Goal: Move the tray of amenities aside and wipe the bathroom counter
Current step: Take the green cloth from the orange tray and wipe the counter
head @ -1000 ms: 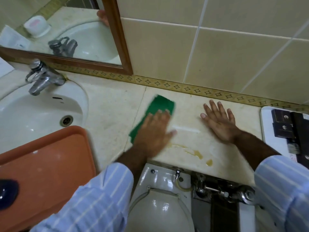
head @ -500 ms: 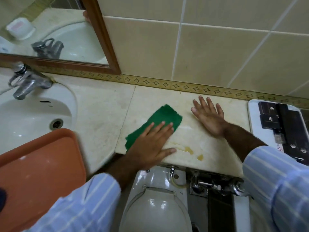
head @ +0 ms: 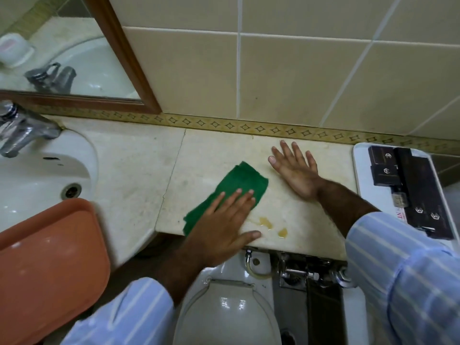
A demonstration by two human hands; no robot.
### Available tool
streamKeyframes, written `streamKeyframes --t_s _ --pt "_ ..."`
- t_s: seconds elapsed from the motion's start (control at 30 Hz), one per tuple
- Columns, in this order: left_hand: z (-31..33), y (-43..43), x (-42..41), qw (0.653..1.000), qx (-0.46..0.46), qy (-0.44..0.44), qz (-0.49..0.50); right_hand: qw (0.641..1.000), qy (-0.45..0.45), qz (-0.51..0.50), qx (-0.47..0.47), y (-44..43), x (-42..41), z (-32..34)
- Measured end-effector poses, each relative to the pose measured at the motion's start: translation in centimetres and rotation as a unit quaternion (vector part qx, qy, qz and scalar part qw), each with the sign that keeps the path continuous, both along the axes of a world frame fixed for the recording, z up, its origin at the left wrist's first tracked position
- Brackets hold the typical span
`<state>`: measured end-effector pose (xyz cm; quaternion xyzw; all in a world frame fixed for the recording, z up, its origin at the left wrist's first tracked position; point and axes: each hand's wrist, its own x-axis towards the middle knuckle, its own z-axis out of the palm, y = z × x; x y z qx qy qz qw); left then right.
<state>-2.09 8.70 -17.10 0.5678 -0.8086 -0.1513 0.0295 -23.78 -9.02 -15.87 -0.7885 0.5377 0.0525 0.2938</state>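
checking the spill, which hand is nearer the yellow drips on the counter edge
Left. The left hand lies flat on the green cloth, right beside the yellow drips; the right hand rests flat farther back toward the wall.

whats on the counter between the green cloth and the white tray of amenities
In the head view, the right hand lies flat on the counter between the green cloth and the white tray; bare marble elsewhere, yellowish spots nearer the front edge.

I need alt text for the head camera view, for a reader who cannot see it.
A left hand presses a green cloth flat on a beige bathroom counter, beside yellowish spill spots, while the right hand rests open on the counter. A white tray of dark amenity boxes sits at right; a sink and orange tray at left.
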Motion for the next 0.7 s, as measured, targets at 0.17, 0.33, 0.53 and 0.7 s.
streamKeyframes --t_s 0.17,0.33,0.53,0.7 --pt "1.2 -5.3 7.3 0.979 0.0 -0.011 0.206 1.0 0.003 -0.009 0.001 0.2 0.3 0.1" --pt "2.1 -12.3 1.4 0.964 0.021 -0.019 0.266 0.966 -0.205 -0.095 0.128 -0.3 -1.7 2.0" --pt "2.5 -9.8 -8.8 0.997 0.049 0.032 0.049 0.841 -0.414 -0.325 -0.128 1.4 -1.9 5.2" --pt "4.7 -8.4 -4.3 0.95 0.022 0.271 0.155 0.923 -0.247 -0.164 -0.244 5.3 0.6 4.9"
